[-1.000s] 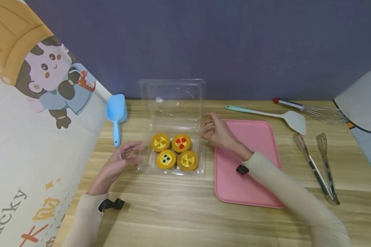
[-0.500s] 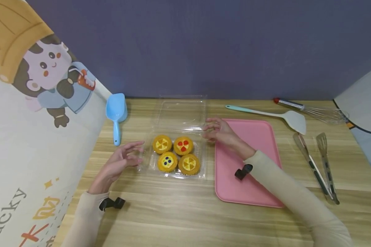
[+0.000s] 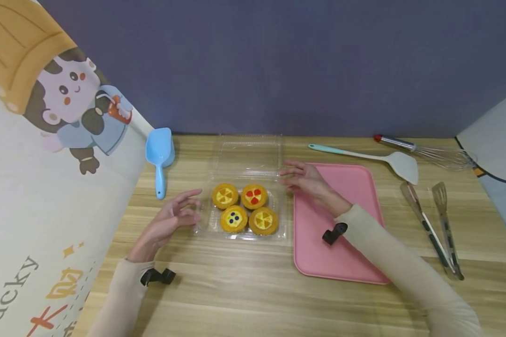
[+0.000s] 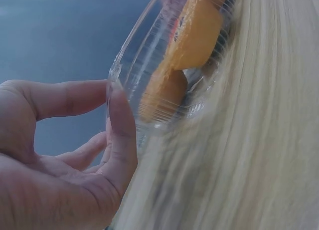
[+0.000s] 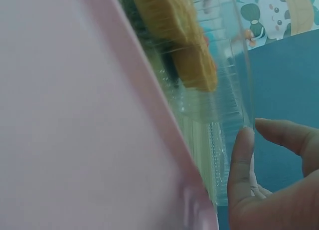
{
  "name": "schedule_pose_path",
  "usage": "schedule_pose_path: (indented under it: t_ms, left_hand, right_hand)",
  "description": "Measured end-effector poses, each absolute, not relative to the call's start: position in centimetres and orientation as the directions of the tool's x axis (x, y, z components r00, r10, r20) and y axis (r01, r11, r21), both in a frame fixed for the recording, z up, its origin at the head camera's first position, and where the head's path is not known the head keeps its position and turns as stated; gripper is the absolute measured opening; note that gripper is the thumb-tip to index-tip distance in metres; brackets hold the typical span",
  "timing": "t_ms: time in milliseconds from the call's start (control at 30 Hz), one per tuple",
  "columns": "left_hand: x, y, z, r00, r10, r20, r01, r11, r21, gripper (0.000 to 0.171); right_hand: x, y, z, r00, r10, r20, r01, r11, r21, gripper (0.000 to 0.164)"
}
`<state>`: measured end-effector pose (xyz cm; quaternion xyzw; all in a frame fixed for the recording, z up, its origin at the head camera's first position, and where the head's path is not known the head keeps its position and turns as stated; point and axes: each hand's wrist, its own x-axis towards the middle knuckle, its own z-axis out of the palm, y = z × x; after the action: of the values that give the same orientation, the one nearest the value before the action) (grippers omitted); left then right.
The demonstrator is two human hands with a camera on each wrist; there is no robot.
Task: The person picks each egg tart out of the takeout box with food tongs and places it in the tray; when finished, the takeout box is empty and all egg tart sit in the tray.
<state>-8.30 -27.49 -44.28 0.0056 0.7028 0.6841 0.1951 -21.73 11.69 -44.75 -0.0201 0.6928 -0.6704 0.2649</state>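
A clear plastic clamshell box [image 3: 253, 237] stands at the middle of the table, its hinged lid [image 3: 249, 154] folded back toward the dark wall. In the base sit several small tarts: one with red toppings [image 3: 254, 196], one with blue dots [image 3: 234, 218], others with yellow wedges [image 3: 225, 196]. My left hand [image 3: 170, 222] pinches the box's left rim between thumb and finger, as the left wrist view shows. On the opposite side, my right hand [image 3: 314, 185] pinches the right rim near the hinge, over the corner of a pink tray [image 3: 337, 252].
Left of the box lies a blue scoop [image 3: 160, 150]. Behind the tray is a spatula [image 3: 400, 164] with a pale blade, and a whisk [image 3: 438, 155] near the back wall. Metal tongs [image 3: 430, 229] lie at the right. A printed cartoon panel [image 3: 21, 187] borders the left side.
The lid, raised a second ago, has swung back and lies lower toward the table. The box and both hands have shifted slightly right.
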Motion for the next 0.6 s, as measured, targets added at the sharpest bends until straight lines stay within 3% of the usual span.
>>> schedule_pose_path:
  t_ms: [200, 433, 600]
  left_hand:
    - [-8.5, -27.5, -44.6, -0.926, 0.276, -0.258, -0.263, 0.02, 0.965, 0.084]
    - [-8.5, -27.5, -44.6, -0.927, 0.274, -0.255, -0.262, 0.012, 0.965, 0.085]
    - [-8.6, -27.7, -44.5, -0.926, 0.286, -0.246, -0.253, 0.014, 0.967, 0.084]
  right_hand:
    - [-21.3, 12.9, -44.3, -0.873, -0.368, -0.32, 0.285, 0.147, -0.947, 0.063]
    - [-19.7, 16.6, -42.4, -0.9, -0.361, -0.246, 0.102, 0.375, -0.921, 0.056]
    - [-18.4, 20.5, -41.3, -0.925, -0.352, -0.146, -0.014, 0.413, -0.91, 0.053]
